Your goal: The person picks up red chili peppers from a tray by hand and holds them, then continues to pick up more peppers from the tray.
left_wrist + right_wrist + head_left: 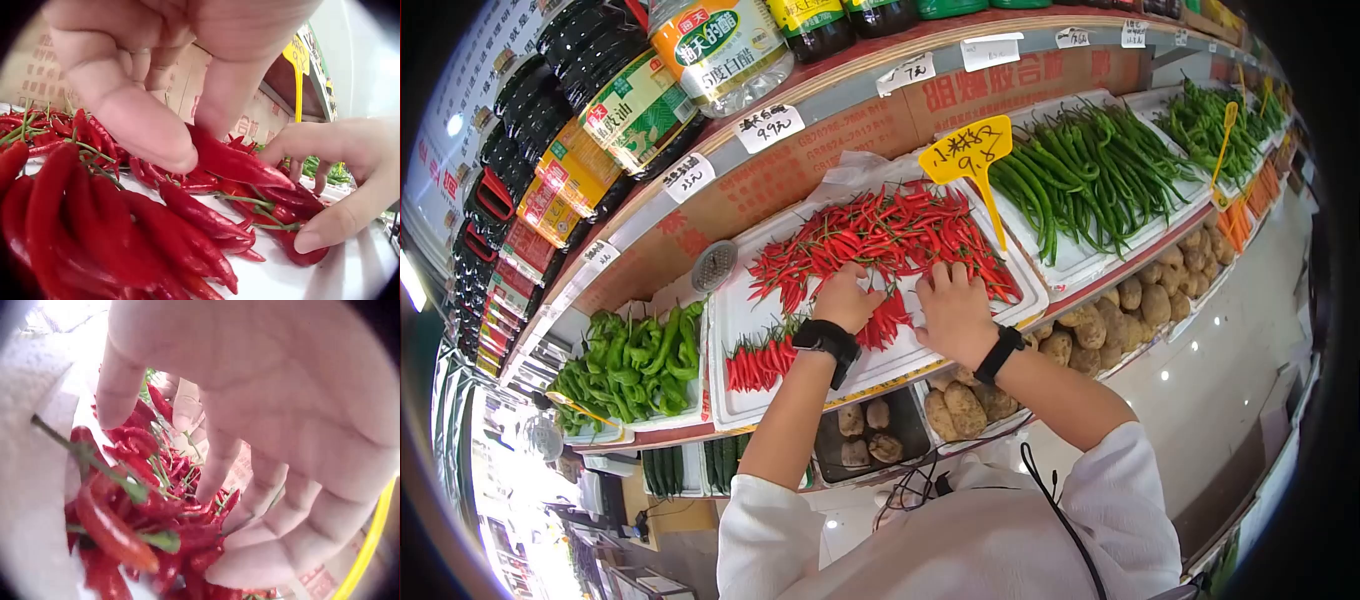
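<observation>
Red chilies (850,228) are heaped across the back of a white tray (880,372), stems pointing various ways. A neater bunch of chilies (758,364) lies at its front left. The left hand (847,302) is over the tray's middle; in the left wrist view its thumb and finger pinch one red chili (240,164) above the others. To its right, the right hand (960,318) rests at the heap with thumb and fingers spread apart, thumb touching a chili (305,251). In the right wrist view its curved fingers border the chilies (187,534).
A yellow price sign (966,150) stands behind the right hand. Long green peppers (1090,175) lie in the tray to the right, green peppers (635,360) to the left. A round metal object (715,266) sits by the tray's left edge. Potatoes (965,410) are below.
</observation>
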Available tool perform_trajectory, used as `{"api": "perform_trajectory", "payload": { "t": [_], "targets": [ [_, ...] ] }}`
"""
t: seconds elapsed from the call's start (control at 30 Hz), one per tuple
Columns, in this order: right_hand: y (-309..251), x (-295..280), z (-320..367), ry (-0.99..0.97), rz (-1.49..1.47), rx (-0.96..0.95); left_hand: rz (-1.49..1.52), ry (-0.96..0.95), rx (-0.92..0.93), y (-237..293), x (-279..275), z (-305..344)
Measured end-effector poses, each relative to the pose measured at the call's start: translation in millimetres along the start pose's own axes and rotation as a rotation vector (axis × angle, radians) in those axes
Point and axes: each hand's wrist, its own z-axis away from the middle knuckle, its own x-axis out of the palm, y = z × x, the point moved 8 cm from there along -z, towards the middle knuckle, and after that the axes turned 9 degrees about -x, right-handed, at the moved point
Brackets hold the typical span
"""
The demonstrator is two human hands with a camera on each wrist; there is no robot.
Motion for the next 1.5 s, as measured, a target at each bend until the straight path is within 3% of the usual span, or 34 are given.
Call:
{"api": "perform_trajectory", "payload": {
  "t": [0.2,0.3,0.5,0.67,0.73,0.97,1.07,1.23,1.3,1.4,1.5],
  "targets": [
    [8.8,16.0,-1.6,-0.159,0.025,0.026,-0.132,0.065,-0.013,-0.2,6.9,1.7],
    [4.0,27.2,-9.0,-0.168,0.099,0.051,-0.183,0.202,0.091,19.0,-18.0,28.3],
    [14.8,45.7,-25.8,-0.155,0.195,0.038,0.177,0.090,0.170,31.6,-39.5,125.8],
    [22.9,38.4,-29.8,-0.122,0.212,0.008,0.386,-0.080,0.131,-3.6,-21.1,189.1],
    [25.0,36.3,-30.5,-0.029,0.260,0.017,0.447,-0.083,0.088,-23.4,-12.5,206.0],
    [37.0,29.8,-39.8,-0.016,0.211,-0.023,0.720,-0.058,-0.118,-81.7,9.5,245.6],
    [42.1,10.5,-37.9,-0.045,0.100,-0.037,0.859,-0.019,-0.204,-97.3,14.9,258.5],
    [67.7,-9.6,-45.0,-0.081,-0.495,-0.057,0.924,-0.030,-0.229,-104.6,23.8,268.4],
    [77.6,-9.6,-46.0,0.023,-0.539,-0.126,0.927,-0.034,-0.221,-104.9,25.4,268.7],
    [75.7,-21.6,-30.9,-0.229,-0.998,0.195,0.914,-0.046,-0.219,-103.1,27.8,266.9],
    [85.3,-22.8,-32.0,-0.095,-1.152,0.132,0.919,-0.035,-0.197,-98.8,30.0,265.2]
  ]
}}
